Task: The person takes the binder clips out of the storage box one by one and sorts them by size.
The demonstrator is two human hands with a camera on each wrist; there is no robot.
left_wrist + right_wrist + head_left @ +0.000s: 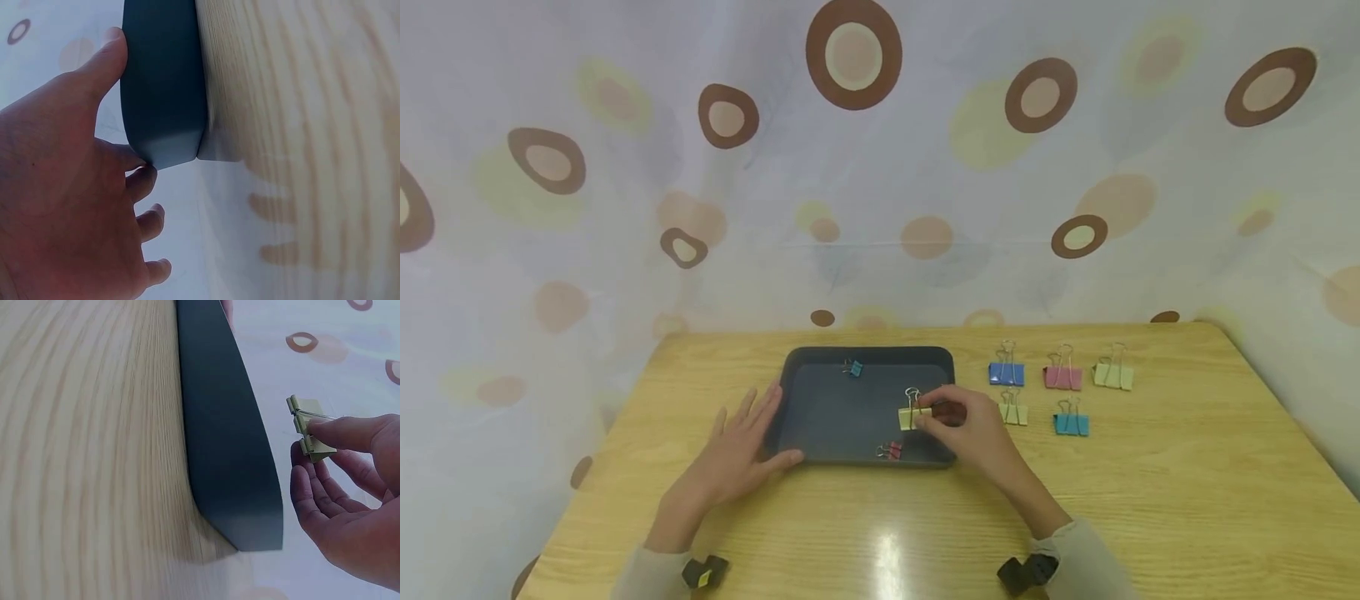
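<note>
**Yellow binder clip pinched over a dark tray**

Right hand over the right half of the dark grey tray, fingertips clamped on a pale yellow binder clip. Right wrist view shows it better: thumb and forefinger squeezing the clip by its wire handles, remaining fingers loosely curled underneath, clip held just off the tray's outer wall. Can't tell from the head view whether the clip touches the tray floor or hangs a bit above it.

Left hand flat on the wooden table, pressed up against the tray's left edge, fingers straight and slightly spread, gripping nothing. Left wrist view has the thumb lying along the tray's rounded corner.

Already sitting in the tray: a small blue clip near the back wall and a small pink clip near the front wall.

On the table right of the tray, well apart from each other: blue binder clip, pink binder clip, yellow binder clip in a back row, then another yellow one and a teal binder clip nearer. Spotted curtain behind everything.
</note>
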